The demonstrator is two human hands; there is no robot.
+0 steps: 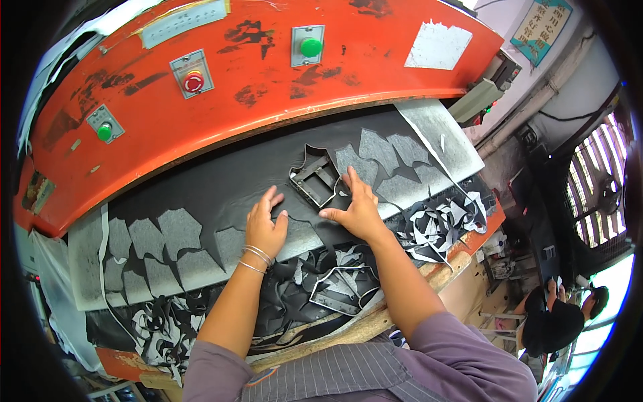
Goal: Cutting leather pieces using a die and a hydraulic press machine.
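Note:
A shaped metal cutting die (321, 175) with inner crossbars lies on a black sheet of leather-like material (221, 174). My right hand (362, 213) is at the die's right and near side, thumb and fingers apart. Whether its fingertips touch the die, I cannot tell. To the left, my left hand (265, 226) hovers over or rests on the sheet, fingers spread and nothing in them. Cut-out gaps show the grey cutting board (184, 231) at the left, and more gaps (378, 153) lie right of the die.
Behind the sheet rises an orange press beam (268, 74) with green buttons (311, 47) and a red one (193, 82). Black-and-white scraps (435, 224) heap along the near edge. Another metal die outline (345, 308) sits among them. A person (556, 321) is at far right.

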